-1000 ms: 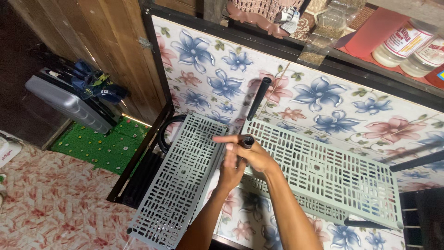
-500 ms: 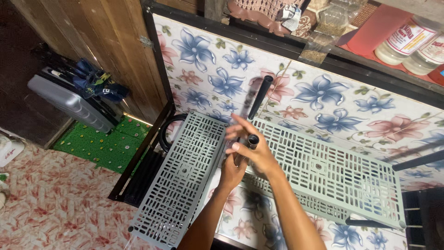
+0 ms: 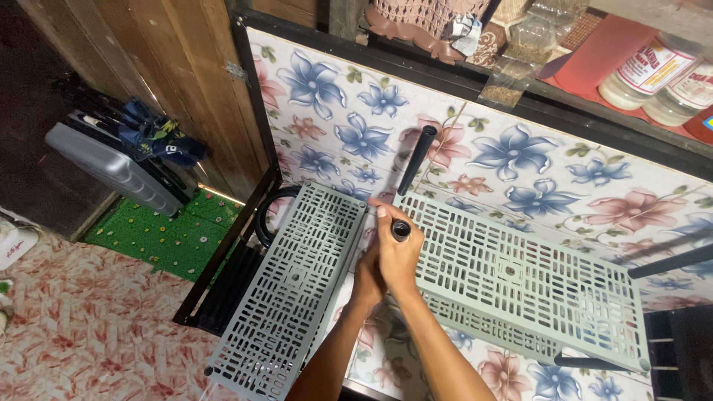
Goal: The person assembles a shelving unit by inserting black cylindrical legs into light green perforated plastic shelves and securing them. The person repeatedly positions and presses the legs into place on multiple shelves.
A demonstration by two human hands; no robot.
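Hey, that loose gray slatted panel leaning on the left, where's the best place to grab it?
Take the loose gray slatted panel by its long side edges near the middle, coming from above. It lies tilted with its face up, both long edges are bare, and the slots give the fingers purchase.

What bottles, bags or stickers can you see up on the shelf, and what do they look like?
Two clear jars, top right on the shelf: round, pale contents, white labels with red print.
Clear plastic bags, shelf edge, top middle: see-through, holding small brownish bits.
Crumpled wrapper, top middle: white and grey.
Red sheet, under the jars: flat, plain.
No screens show.
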